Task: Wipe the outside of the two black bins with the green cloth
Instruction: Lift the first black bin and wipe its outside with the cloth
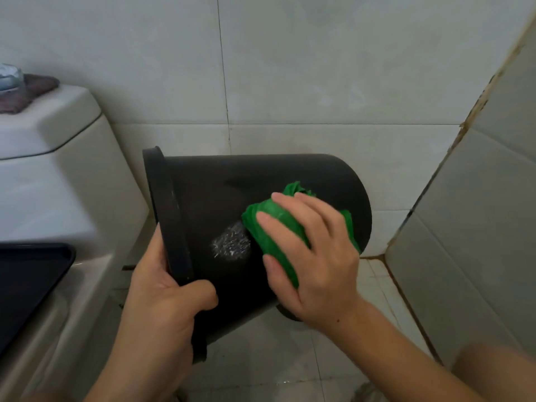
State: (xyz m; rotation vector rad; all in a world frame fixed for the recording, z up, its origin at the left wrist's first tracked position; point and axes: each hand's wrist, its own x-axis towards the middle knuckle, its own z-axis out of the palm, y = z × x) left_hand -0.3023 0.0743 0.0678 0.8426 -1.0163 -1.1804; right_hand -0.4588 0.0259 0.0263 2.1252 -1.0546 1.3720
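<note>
Two bare forearms enter from the bottom edge, no sleeves in frame. Left hand (162,297) at lower centre-left, right hand (316,256) at centre-right. Short trimmed nails. A few small dark moles on the right wrist and forearm. Bare knee at lower right corner.

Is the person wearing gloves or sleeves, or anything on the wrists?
No. The left hand and right hand are bare, without gloves. Both forearms are uncovered as far as the picture shows, with no sleeve, watch, ring or bracelet visible.
</note>
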